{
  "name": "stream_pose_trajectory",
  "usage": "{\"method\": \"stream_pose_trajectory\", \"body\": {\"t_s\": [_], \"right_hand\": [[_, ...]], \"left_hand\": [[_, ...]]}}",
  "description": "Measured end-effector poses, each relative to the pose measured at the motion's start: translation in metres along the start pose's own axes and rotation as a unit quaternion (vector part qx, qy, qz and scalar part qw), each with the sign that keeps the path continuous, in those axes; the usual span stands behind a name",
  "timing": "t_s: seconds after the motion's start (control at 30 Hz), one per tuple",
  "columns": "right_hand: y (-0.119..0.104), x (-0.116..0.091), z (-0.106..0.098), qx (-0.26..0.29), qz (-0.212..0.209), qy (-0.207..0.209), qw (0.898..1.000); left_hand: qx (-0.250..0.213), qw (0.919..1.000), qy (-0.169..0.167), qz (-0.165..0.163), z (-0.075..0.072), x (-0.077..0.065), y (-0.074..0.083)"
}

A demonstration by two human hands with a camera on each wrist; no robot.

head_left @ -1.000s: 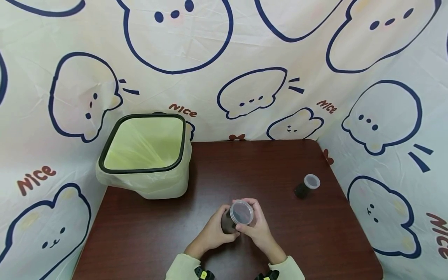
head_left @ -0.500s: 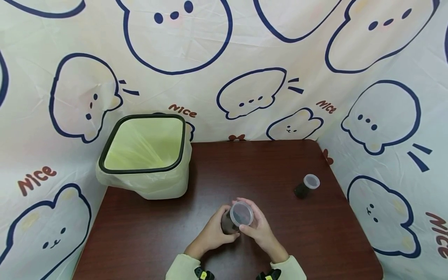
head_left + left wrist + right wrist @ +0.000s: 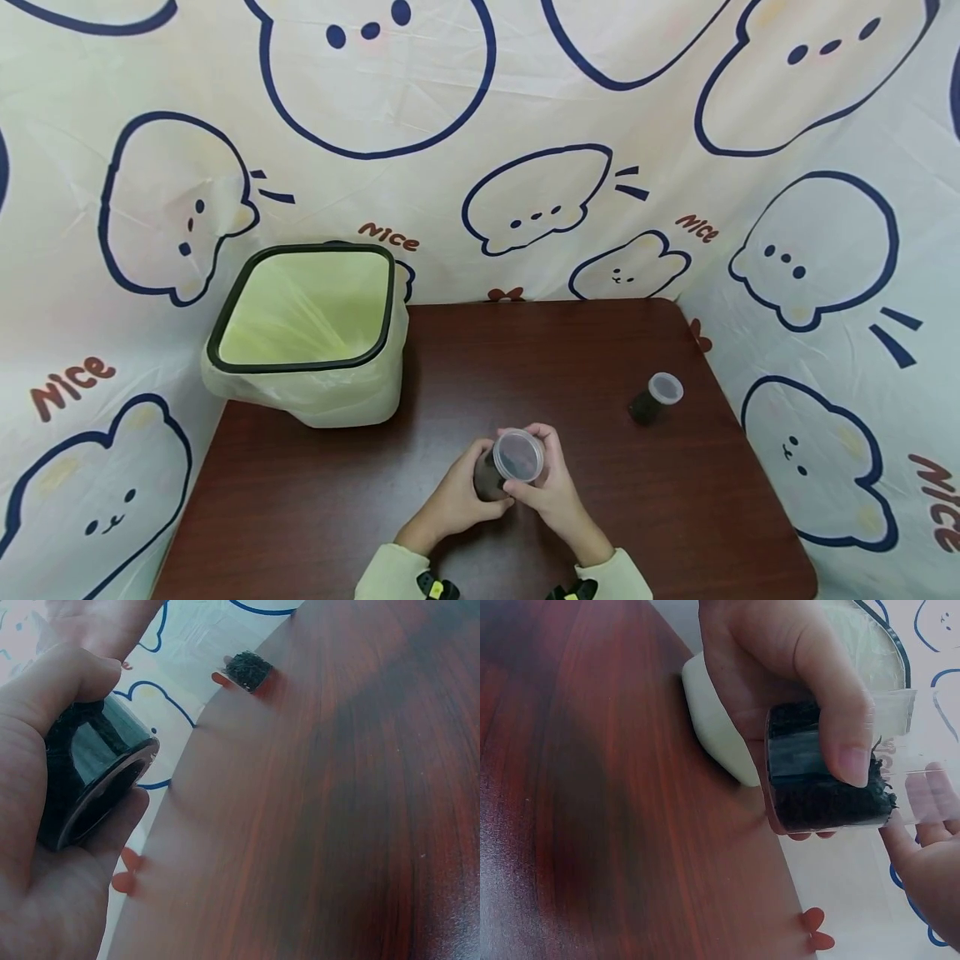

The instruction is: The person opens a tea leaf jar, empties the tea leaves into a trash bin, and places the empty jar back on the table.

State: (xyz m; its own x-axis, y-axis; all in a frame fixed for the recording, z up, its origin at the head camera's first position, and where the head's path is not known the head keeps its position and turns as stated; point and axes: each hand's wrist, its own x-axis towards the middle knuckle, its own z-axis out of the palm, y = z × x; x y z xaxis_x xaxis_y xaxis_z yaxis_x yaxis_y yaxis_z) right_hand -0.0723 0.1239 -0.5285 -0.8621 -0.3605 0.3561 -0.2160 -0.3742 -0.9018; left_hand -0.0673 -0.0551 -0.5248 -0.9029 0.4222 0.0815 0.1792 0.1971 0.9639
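Note:
A clear plastic jar [image 3: 487,479] with dark shredded contents is held between both hands above the table. My left hand [image 3: 453,498] grips its lower body; in the left wrist view the thumb and palm wrap the dark part, with the jar's base [image 3: 105,791] facing the camera. The right hand [image 3: 553,492] holds the round translucent top [image 3: 519,456] of the jar, thumb on the near side and fingers on the far side. In the right wrist view the contents [image 3: 825,787] fill the lower part, and the upper part is see-through.
A second, smaller-looking jar [image 3: 647,407] with dark contents and a whitish top stands on the right of the brown table [image 3: 675,500]. A pale green bin [image 3: 352,400] with a dark rim and a clear liner stands at the back left. Patterned cloth [image 3: 420,192] hangs behind.
My right thumb and fingers shift along the jar's rim, first to the right, then back to the left. The left hand keeps its hold, and the jar stays in place.

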Motion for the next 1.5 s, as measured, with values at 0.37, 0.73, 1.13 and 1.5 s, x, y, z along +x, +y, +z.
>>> {"method": "stream_pose_trajectory", "body": {"t_s": [0.37, 0.73, 1.13, 1.5], "right_hand": [[-0.002, 0.001, 0.000, -0.003, -0.005, -0.012, 1.000], [-0.009, 0.001, -0.002, -0.002, 0.013, -0.041, 0.999], [-0.008, 0.002, -0.003, -0.001, 0.015, -0.053, 0.998], [-0.002, -0.001, 0.007, -0.013, -0.007, 0.014, 1.000]], "left_hand": [[0.013, 0.9998, 0.013, 0.004, 0.005, 0.003, -0.025], [0.014, 0.9997, 0.008, 0.018, 0.007, 0.003, -0.039], [0.018, 0.9998, 0.008, 0.006, 0.006, 0.002, -0.035], [0.022, 0.9996, 0.019, 0.008, 0.007, 0.003, -0.035]]}}
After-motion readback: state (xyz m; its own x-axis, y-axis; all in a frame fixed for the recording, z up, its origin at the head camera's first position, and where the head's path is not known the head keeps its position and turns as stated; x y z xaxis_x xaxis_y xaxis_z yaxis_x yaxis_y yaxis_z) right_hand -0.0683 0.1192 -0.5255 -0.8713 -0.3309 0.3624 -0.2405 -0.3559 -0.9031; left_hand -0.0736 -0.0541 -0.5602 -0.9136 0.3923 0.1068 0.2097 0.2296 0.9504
